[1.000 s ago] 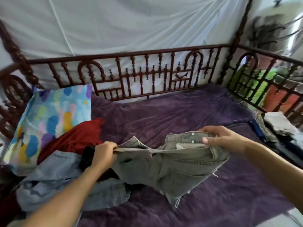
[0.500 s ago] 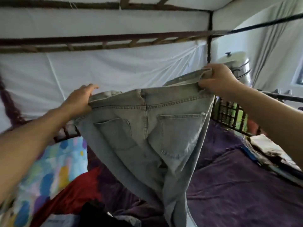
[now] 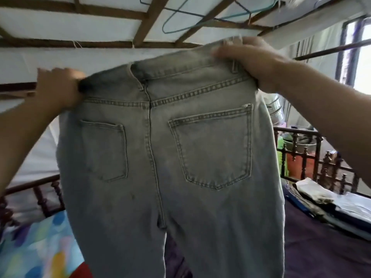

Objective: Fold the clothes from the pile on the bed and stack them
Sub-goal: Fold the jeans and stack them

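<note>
The gray jeans [image 3: 180, 157] hang up high over the bed [image 3: 313, 249], back pockets facing us. The left hand [image 3: 58, 89] has its grip curled tight on one end of the waistband. The right hand [image 3: 253, 63] grips the other end. Folded clothes [image 3: 331, 205] sit on the bed's right side.

bed [image 3: 313, 253]: we see a purple cover | left: a spotted pillow [image 3: 30, 247], a red cloth [image 3: 84, 272] just beside it | right: a stack [image 3: 331, 205] of folded clothes near the rail [image 3: 329, 163]
</note>
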Available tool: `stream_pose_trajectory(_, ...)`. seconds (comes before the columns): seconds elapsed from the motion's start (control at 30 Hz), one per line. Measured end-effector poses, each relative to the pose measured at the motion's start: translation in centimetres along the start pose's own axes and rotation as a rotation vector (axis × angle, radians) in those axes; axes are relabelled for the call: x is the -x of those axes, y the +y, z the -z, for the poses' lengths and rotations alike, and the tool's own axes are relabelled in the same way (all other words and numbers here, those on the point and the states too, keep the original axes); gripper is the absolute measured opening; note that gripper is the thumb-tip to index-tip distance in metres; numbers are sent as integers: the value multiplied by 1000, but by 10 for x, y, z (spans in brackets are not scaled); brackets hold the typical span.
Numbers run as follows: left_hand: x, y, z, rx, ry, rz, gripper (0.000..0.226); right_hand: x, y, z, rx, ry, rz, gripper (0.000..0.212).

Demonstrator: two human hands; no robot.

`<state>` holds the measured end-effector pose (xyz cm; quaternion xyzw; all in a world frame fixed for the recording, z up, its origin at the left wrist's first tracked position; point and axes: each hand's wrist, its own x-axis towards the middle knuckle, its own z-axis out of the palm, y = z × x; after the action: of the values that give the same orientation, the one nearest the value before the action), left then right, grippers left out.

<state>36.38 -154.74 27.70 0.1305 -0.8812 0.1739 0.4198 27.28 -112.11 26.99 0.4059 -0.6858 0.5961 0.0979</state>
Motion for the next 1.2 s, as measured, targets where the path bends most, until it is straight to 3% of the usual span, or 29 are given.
stream_pose_trajectory(0.03, 9, 16, -8, 1, -9, -18, 28, 8, 12, 3, 24, -125, -65, 34)
stream_pose_trajectory(0.1, 29, 43, -36, 3, -67, -55, 31, 27, 46, 3, 108, -260, -177, 33)
stream_pose_trajectory(0.3, 78, 123, -151, -60, -354, -70, 15, 88, 202, 14, 378, -5, -377, 27)
stream_pose_trajectory(0.5, 89, 238, -231, -96, -515, -168, 33, 155, 316, 75, 545, 86, -593, 47)
stream_pose_trajectory(0.6, 78, 304, -262, -66, -555, -206, 30, 183, 357, 113, 529, 123, -670, 31)
stream_pose_trajectory(0.93, 55, 602, -423, 203, -685, -364, 26, 264, 577, 284, 514, 313, -1075, 28)
stream_pose_trajectory(1.2, 75, 850, -591, 339, -883, -377, 30, 299, 789, 405, 535, 284, -1419, 30)
